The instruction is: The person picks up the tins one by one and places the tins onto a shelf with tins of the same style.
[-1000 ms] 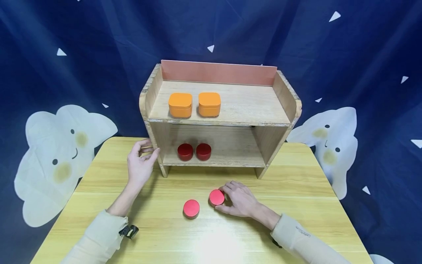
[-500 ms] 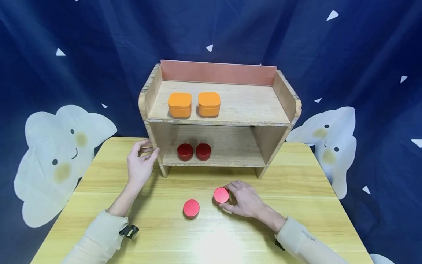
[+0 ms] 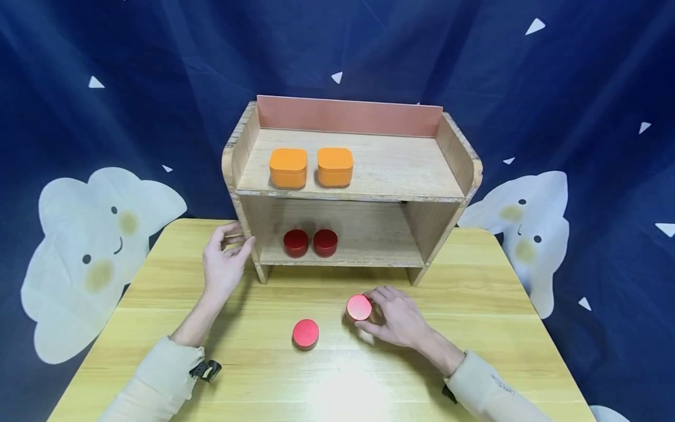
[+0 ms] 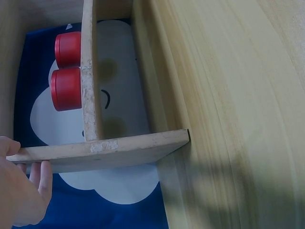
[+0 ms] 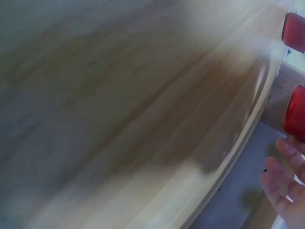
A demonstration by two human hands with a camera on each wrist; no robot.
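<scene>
My left hand grips the left side panel of a small wooden shelf. In the left wrist view, the thumb of that hand lies on one face of the panel and the fingers on the other. Between thumb and fingers, my right hand pinches a round red tin just over the tabletop, in front of the shelf. That tin shows at the right edge of the right wrist view, by the fingertips. A matching red tin stands on the table to the left.
Two dark red tins stand side by side on the lower shelf board, toward the left. Above them, two orange rounded-square tins sit on the upper board. The wooden table reaches back to a blue curtain with cloud prints.
My right hand has carried its red tin a short way to the right and toward the shelf. The left hand and the other tins have stayed in place.
</scene>
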